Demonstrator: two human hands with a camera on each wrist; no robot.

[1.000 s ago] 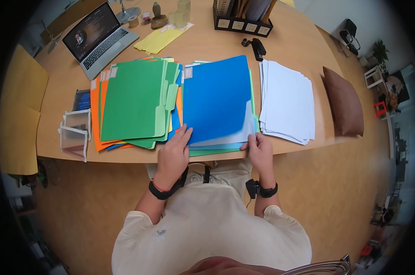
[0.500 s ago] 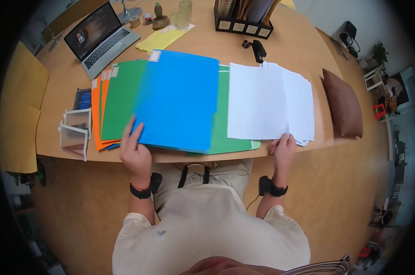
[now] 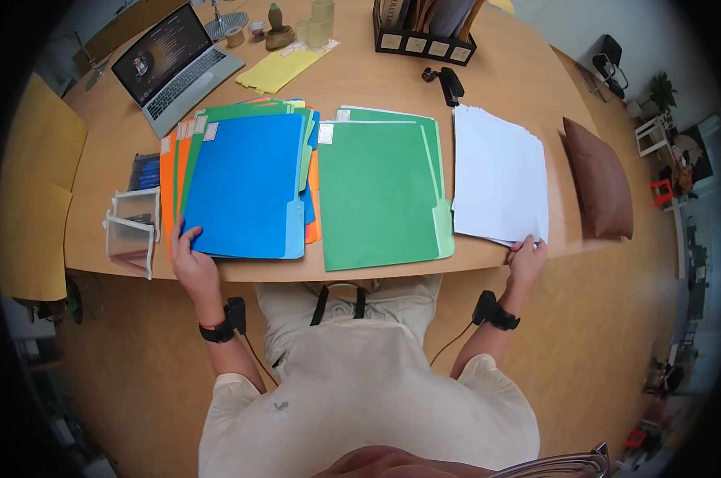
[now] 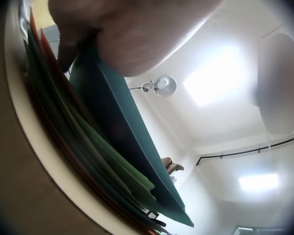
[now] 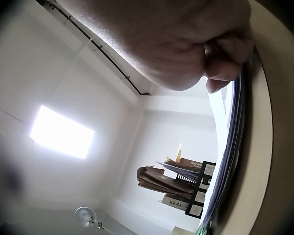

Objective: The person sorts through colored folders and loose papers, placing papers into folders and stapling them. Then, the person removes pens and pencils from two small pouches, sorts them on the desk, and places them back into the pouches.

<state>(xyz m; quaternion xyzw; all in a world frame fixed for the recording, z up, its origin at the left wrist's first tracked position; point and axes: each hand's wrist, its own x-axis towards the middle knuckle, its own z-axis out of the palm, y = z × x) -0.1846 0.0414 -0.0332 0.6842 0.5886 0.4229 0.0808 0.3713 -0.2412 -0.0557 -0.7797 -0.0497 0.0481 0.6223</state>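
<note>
In the head view my left hand (image 3: 195, 269) grips the lower left corner of a blue folder (image 3: 245, 187), which overlaps the left stack of green and orange folders (image 3: 166, 199). The left wrist view shows that blue folder (image 4: 130, 125) tilted just over the stacked edges, thumb and fingers at its corner. My right hand (image 3: 528, 261) pinches the lower right corner of the white paper stack's top sheet (image 3: 497, 175). Curled fingertips sit at the paper edge (image 5: 218, 117) in the right wrist view. Between the two stacks lies a green folder (image 3: 380, 191) with another beneath it.
A laptop (image 3: 173, 72) stands at the back left, near yellow strips (image 3: 285, 68). Mesh pouches (image 3: 133, 227) lie left of the folders. At the back are a black file organizer (image 3: 424, 46) and a stapler (image 3: 451, 86). A brown cushion (image 3: 598, 179) rests at the right edge.
The blue folder has moved left from the middle pile onto the left stack with my left hand. A white sheet has moved right onto the paper stack with my right hand, exposing the green folder.
</note>
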